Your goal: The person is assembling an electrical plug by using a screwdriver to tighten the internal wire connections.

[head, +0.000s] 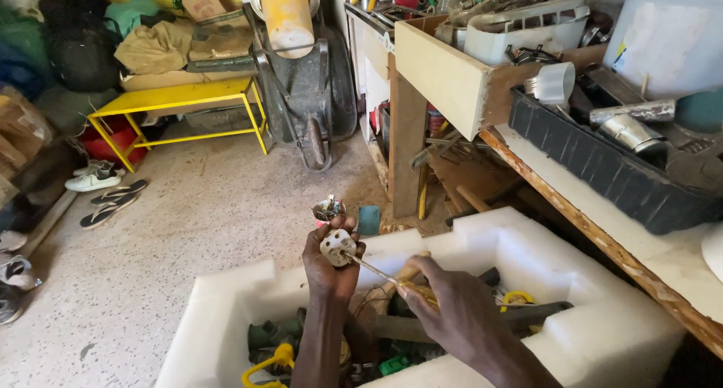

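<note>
My left hand [329, 271] holds up a small round off-white plug-like part [337, 246] with holes in its face. My right hand [450, 305] grips a screwdriver [380, 275] with a yellow handle, and its thin metal shaft reaches to the face of the round part. Both hands hover over a white foam box [595, 313] that holds tools, green pieces and yellow-handled items. On the floor just beyond my left hand stands a small cup [329, 209] with bits of metal in it.
A wooden workbench [663, 264] runs along the right, carrying a black crate [602, 166] of metal parts. A wheelbarrow [309, 94] leans at the back, beside a yellow metal bench [177, 102]. Sandals and shoes [105, 192] lie on the speckled floor at left.
</note>
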